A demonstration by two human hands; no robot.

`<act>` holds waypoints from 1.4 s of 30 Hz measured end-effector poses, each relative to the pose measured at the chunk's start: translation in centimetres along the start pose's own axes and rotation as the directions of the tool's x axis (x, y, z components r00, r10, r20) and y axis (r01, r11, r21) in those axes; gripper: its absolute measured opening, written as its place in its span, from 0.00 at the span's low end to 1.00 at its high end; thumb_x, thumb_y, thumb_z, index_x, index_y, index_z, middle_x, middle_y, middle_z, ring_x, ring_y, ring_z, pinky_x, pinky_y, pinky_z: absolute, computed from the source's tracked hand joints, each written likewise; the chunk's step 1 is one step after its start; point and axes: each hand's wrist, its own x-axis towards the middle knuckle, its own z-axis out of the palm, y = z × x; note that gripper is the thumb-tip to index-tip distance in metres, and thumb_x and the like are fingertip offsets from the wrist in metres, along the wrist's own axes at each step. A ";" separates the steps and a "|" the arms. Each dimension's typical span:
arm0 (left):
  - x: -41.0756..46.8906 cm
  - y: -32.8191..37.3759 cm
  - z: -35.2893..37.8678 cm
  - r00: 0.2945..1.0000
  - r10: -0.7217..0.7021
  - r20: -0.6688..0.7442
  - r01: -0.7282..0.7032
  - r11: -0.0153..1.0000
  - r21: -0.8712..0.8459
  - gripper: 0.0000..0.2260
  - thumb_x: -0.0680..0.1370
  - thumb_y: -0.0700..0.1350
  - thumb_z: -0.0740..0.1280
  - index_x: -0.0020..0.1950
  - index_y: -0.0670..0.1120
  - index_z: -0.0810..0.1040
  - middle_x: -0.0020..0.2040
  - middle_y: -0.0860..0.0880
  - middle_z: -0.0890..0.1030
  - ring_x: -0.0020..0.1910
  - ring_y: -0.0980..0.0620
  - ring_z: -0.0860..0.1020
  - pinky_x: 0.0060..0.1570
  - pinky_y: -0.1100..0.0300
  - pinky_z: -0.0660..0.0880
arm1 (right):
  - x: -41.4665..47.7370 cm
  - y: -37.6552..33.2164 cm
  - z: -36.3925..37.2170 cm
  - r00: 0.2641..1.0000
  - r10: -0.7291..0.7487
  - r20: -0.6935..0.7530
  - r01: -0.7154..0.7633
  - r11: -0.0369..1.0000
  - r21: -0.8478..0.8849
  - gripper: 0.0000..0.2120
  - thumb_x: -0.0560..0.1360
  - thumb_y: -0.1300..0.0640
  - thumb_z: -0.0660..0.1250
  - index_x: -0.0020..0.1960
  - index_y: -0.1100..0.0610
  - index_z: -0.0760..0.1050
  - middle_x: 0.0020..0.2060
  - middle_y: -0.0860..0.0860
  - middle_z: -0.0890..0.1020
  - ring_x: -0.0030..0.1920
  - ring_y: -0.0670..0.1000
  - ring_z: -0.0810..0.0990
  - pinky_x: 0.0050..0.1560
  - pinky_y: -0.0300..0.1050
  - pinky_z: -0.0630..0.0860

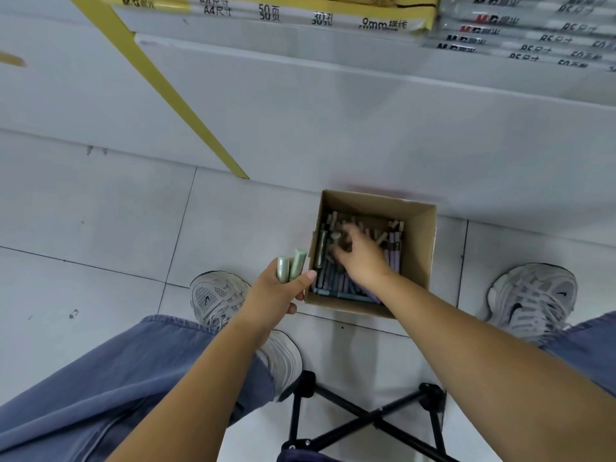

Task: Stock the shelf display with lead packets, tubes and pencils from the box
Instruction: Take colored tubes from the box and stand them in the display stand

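An open cardboard box [420, 248] sits on the tiled floor against the foot of the shelf unit. It holds several lead tubes [336, 281] in purple, grey-blue and green. My left hand [276, 295] hovers just left of the box and grips two green tubes [290, 267] that stick up from its fist. My right hand [358, 253] reaches down inside the box, fingers curled among the tubes; motion blur hides whether they hold one.
The white shelf base [366, 128] with a yellow upright [160, 85] fills the top. Stacked paper packs [300, 15] lie on the shelf above. My shoes [218, 298] flank the box, and a black folding stool frame [363, 418] stands below.
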 end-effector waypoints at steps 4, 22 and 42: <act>0.0 -0.3 -0.1 1.000 0.008 -0.012 -0.008 1.000 0.004 0.10 0.74 0.54 0.73 0.48 0.52 0.77 0.33 0.58 0.79 0.34 0.59 0.77 0.31 0.65 0.73 | 0.5 -0.7 1.1 0.982 0.073 0.171 -0.059 0.995 -0.084 0.34 0.78 0.53 0.66 0.78 0.46 0.51 0.73 0.53 0.68 0.69 0.55 0.71 0.66 0.49 0.71; 0.3 -0.4 -0.2 0.999 0.038 0.007 -0.039 0.999 0.020 0.08 0.76 0.51 0.73 0.50 0.51 0.77 0.32 0.59 0.79 0.33 0.61 0.77 0.31 0.67 0.74 | 0.9 -0.2 1.5 0.983 0.032 0.178 -0.003 0.987 -0.161 0.20 0.75 0.56 0.71 0.66 0.52 0.73 0.68 0.53 0.72 0.65 0.55 0.73 0.61 0.44 0.73; -3.0 6.6 1.6 0.984 0.171 0.056 -0.172 0.985 0.008 0.05 0.79 0.51 0.69 0.51 0.52 0.83 0.40 0.55 0.84 0.41 0.58 0.82 0.37 0.65 0.78 | -7.9 -6.8 -12.1 0.974 -0.214 0.073 0.197 0.961 0.197 0.08 0.75 0.58 0.70 0.53 0.49 0.81 0.44 0.46 0.83 0.34 0.49 0.85 0.35 0.37 0.80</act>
